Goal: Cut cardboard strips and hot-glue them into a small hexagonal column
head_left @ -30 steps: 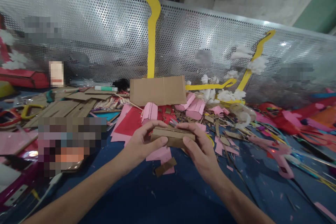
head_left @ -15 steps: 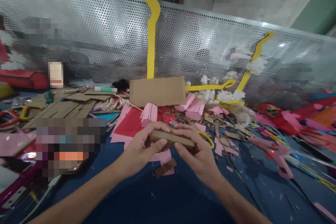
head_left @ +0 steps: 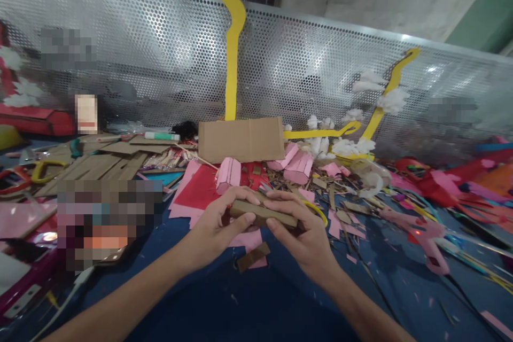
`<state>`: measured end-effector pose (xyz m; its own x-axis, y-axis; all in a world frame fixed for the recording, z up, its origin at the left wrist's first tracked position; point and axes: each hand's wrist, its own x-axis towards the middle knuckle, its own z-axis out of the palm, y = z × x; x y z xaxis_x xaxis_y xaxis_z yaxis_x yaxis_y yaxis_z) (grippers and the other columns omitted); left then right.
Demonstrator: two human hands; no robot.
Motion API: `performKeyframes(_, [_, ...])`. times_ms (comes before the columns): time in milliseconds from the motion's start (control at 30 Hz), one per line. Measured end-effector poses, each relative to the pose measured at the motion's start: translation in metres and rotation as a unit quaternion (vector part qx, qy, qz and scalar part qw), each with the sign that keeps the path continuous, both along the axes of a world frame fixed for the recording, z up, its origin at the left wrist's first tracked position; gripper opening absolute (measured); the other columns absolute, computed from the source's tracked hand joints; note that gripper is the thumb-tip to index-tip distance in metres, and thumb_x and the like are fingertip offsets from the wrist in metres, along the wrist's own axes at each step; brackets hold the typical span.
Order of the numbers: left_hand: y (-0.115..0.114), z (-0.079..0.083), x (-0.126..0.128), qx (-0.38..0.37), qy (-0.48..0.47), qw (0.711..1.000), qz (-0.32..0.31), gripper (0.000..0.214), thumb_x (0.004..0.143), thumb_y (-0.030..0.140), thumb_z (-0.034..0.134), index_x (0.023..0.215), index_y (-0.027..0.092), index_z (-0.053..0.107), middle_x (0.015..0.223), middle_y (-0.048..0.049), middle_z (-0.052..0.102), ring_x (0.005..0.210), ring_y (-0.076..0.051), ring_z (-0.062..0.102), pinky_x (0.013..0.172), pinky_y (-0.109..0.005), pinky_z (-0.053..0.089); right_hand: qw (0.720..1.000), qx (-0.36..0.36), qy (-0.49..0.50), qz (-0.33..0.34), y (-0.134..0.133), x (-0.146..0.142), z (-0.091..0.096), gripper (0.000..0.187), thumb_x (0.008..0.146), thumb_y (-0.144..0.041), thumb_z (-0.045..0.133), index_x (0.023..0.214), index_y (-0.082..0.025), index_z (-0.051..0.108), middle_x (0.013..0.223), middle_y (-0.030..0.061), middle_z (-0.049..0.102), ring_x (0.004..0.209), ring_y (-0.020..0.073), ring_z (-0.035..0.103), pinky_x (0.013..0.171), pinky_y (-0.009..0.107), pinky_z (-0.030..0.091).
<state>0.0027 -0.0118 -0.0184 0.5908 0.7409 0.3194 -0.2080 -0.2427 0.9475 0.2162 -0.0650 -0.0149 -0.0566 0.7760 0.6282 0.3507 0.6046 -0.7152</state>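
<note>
Between both hands I hold a small folded cardboard piece (head_left: 262,215), long and box-like, above the blue surface. My left hand (head_left: 224,219) grips its left end, thumb on the near side and fingers over the top. On the right end, my right hand (head_left: 298,230) presses in the same way. The fingers hide part of its top and both ends. Just below lies a loose cardboard strip (head_left: 254,256) on pink paper. Beyond the hands stand a small pink paper box (head_left: 228,175) and a red paper sheet (head_left: 198,184).
A cardboard box (head_left: 240,140) with a tall yellow hook-shaped piece (head_left: 232,48) stands at the back. To the right lies a pink glue gun (head_left: 420,232) with its cord. Cardboard sheets (head_left: 96,171) and scissors (head_left: 46,171) are at left. A perforated metal panel (head_left: 160,37) runs behind.
</note>
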Motion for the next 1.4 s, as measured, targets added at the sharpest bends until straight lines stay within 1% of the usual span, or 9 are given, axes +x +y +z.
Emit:
performKeyframes(233, [0.001, 0.001, -0.001, -0.013, -0.004, 1.0, -0.01, 0.02, 0.102, 0.038, 0.067, 0.118, 0.026, 0.063, 0.131, -0.0049, 0.059, 0.111, -0.021, 0.067, 0.094, -0.037, 0.061, 1.0, -0.011, -0.007, 0.003, 0.001, 0.001, -0.003, 0.024, 0.096, -0.021, 0.075, 0.117, -0.032, 0.079, 0.129, 0.0073, 0.07, 0.123, 0.0257, 0.068, 0.108, 0.044, 0.054])
performKeyframes(467, [0.001, 0.003, 0.001, -0.013, 0.003, 0.998, 0.069, 0.044, 0.091, 0.033, 0.081, 0.128, 0.026, 0.06, 0.123, -0.0051, 0.066, 0.108, -0.021, 0.066, 0.091, -0.032, 0.059, 0.999, -0.038, 0.015, 0.016, 0.003, 0.0, -0.009, 0.027, 0.099, -0.028, 0.072, 0.125, -0.032, 0.07, 0.132, 0.0054, 0.068, 0.128, 0.0251, 0.063, 0.111, 0.041, 0.05])
performKeyframes(567, [0.003, 0.0, 0.005, -0.101, -0.071, 0.987, 0.099, 0.053, 0.083, 0.031, 0.088, 0.128, 0.027, 0.059, 0.114, -0.0036, 0.068, 0.102, -0.02, 0.068, 0.088, -0.033, 0.06, 0.997, -0.062, 0.027, 0.035, 0.001, -0.002, -0.012, 0.036, 0.099, -0.03, 0.072, 0.134, -0.034, 0.064, 0.136, 0.005, 0.066, 0.128, 0.0253, 0.064, 0.111, 0.041, 0.051])
performKeyframes(700, [0.007, -0.001, 0.009, -0.235, -0.165, 0.95, 0.124, 0.055, 0.075, 0.03, 0.094, 0.119, 0.023, 0.063, 0.104, -0.0038, 0.073, 0.093, -0.02, 0.071, 0.082, -0.033, 0.062, 0.992, -0.098, -0.006, 0.076, -0.003, -0.003, -0.013, 0.053, 0.098, -0.034, 0.074, 0.147, -0.037, 0.054, 0.15, 0.0054, 0.059, 0.135, 0.0284, 0.061, 0.114, 0.045, 0.05])
performKeyframes(800, [0.005, 0.005, 0.009, -0.296, -0.158, 0.932, 0.139, 0.047, 0.073, 0.035, 0.095, 0.109, 0.018, 0.069, 0.096, -0.006, 0.076, 0.081, -0.019, 0.071, 0.073, -0.03, 0.061, 0.99, -0.094, -0.065, 0.084, -0.005, -0.004, -0.011, 0.056, 0.096, -0.037, 0.077, 0.147, -0.037, 0.054, 0.154, 0.0057, 0.056, 0.143, 0.0301, 0.053, 0.12, 0.048, 0.044])
performKeyframes(933, [-0.001, 0.015, 0.007, -0.35, -0.121, 0.917, 0.147, 0.035, 0.083, 0.042, 0.086, 0.102, 0.015, 0.074, 0.083, -0.0083, 0.077, 0.07, -0.02, 0.071, 0.064, -0.03, 0.06, 0.986, -0.091, -0.112, 0.081, -0.007, -0.005, -0.011, 0.052, 0.095, -0.04, 0.078, 0.142, -0.034, 0.058, 0.15, 0.0076, 0.058, 0.145, 0.032, 0.049, 0.121, 0.051, 0.042])
performKeyframes(1133, [-0.005, 0.015, 0.006, -0.369, -0.054, 0.919, 0.13, 0.04, 0.095, 0.045, 0.073, 0.123, 0.018, 0.07, 0.101, -0.0155, 0.081, 0.08, -0.027, 0.078, 0.065, -0.035, 0.063, 0.988, -0.108, -0.09, 0.066, -0.007, -0.005, -0.017, 0.077, 0.091, -0.041, 0.083, 0.156, -0.042, 0.041, 0.164, 0.006, 0.041, 0.151, 0.0311, 0.043, 0.124, 0.052, 0.041])
performKeyframes(1267, [-0.006, 0.012, 0.008, -0.355, -0.046, 0.929, 0.09, 0.04, 0.092, 0.039, 0.078, 0.126, 0.021, 0.069, 0.103, -0.0128, 0.081, 0.087, -0.026, 0.078, 0.074, -0.036, 0.063, 0.989, -0.107, -0.092, 0.047, -0.008, -0.006, -0.016, 0.093, 0.086, -0.039, 0.088, 0.16, -0.042, 0.033, 0.171, 0.0066, 0.029, 0.158, 0.0328, 0.032, 0.128, 0.056, 0.035])
performKeyframes(1400, [-0.007, 0.012, 0.009, -0.36, -0.051, 0.929, 0.072, 0.048, 0.085, 0.028, 0.084, 0.129, 0.025, 0.066, 0.102, -0.0083, 0.08, 0.086, -0.023, 0.077, 0.076, -0.033, 0.062, 0.982, -0.114, -0.145, 0.038, -0.011, -0.005, -0.016, 0.121, 0.077, -0.047, 0.094, 0.167, -0.044, 0.013, 0.178, 0.0073, 0.013, 0.163, 0.0373, 0.018, 0.129, 0.062, 0.028])
